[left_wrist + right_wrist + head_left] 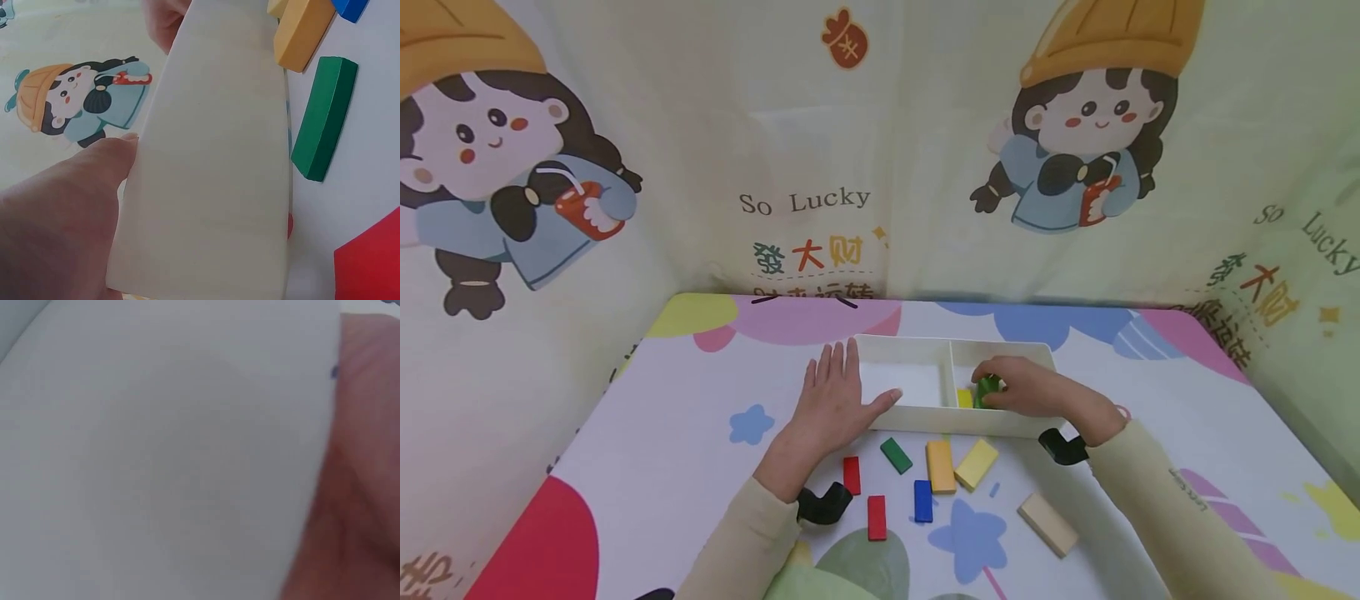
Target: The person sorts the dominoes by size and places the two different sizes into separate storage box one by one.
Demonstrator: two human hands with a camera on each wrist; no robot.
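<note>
A printed curtain (925, 150) hung behind the table (662, 500). Toward the table's far edge stood a white box (955, 422), long side along that edge, a divider parting it in two. The left hand (829, 404) lay at the box's left end, fingers straight and slightly apart, thumb at the rim. The right hand (1026, 387) dipped into the right compartment, fingers curled and pinching a green block (988, 390). Between the box and the near edge lay the tan block (1048, 525), closest to the right edge, then an orange block (940, 467) and a pale block (977, 464) side by side. Smaller were two red blocks (877, 517), nearest the left edge, a blue block (922, 501) and a second green block (896, 456). In the box, partly hidden, the pinched block sat beside a yellow block (965, 398)
</note>
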